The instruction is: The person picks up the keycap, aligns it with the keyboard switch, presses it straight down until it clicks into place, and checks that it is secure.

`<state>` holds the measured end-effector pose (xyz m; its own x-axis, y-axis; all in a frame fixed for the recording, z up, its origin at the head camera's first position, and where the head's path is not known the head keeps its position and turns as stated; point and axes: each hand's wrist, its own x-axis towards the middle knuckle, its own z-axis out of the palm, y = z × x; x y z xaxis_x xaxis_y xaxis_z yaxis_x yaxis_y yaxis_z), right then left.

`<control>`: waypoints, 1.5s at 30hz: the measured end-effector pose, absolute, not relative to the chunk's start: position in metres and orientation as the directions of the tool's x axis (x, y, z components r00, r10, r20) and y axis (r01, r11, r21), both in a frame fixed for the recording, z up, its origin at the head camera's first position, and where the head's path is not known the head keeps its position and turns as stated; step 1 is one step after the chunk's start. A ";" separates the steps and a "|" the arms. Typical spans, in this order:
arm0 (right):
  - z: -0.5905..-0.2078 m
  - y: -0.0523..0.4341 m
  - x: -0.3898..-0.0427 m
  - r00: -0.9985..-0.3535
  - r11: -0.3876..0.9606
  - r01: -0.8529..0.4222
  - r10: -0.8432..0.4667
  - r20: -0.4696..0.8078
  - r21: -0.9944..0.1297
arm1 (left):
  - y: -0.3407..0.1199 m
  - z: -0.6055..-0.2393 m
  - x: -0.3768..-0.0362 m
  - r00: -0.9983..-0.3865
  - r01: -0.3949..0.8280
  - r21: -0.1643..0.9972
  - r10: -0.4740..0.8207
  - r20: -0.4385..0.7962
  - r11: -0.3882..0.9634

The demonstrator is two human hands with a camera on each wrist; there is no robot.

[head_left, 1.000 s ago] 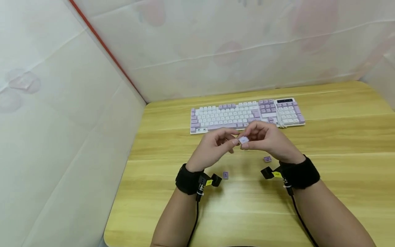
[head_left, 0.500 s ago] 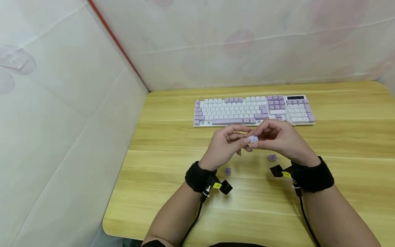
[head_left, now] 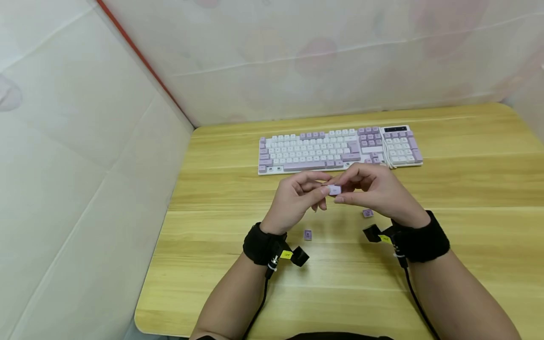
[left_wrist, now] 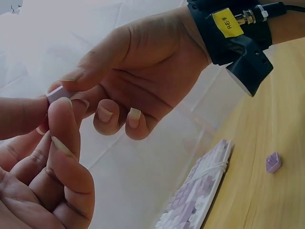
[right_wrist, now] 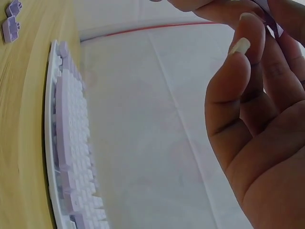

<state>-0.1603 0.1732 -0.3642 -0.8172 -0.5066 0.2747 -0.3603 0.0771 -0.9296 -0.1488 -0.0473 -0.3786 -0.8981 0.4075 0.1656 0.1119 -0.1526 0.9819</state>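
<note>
Right now I see both hands meeting at frame centre in the head view, above the yellow wooden desk [head_left: 467,189]. The small pale lilac plastic keycap [head_left: 335,190] sits pinched between them: left hand [head_left: 293,203] fingertips on its left side, right hand [head_left: 376,191] thumb and forefinger on its right, so both are equally near. It looks slightly wider than tall, long side left-right. The white-and-purple keyboard [head_left: 340,148] lies further up the frame; two loose purple keycaps [head_left: 308,234] rest on the desk lower down.
</note>
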 end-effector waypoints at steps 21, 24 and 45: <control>-0.382 0.168 -0.165 -0.569 0.457 -0.822 -0.635 0.522 -0.340 | -0.031 -0.403 -0.155 -0.929 0.063 0.993 0.369 0.022 0.100; -0.386 0.164 -0.165 -0.597 0.469 -0.802 -0.637 0.488 -0.370 | -0.035 -0.405 -0.155 -0.927 0.052 0.991 0.375 0.003 0.121; -0.422 0.234 -0.248 -0.902 0.786 -0.420 -0.419 0.108 -0.453 | -0.066 -0.387 -0.155 -0.948 0.118 0.986 0.308 0.076 0.121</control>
<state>-0.2477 0.2339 -0.4222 -0.9016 -0.4190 0.1078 -0.4197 0.7865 -0.4531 -0.1552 -0.0657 -0.3872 -0.9484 0.3076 0.0763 0.1184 0.1207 0.9856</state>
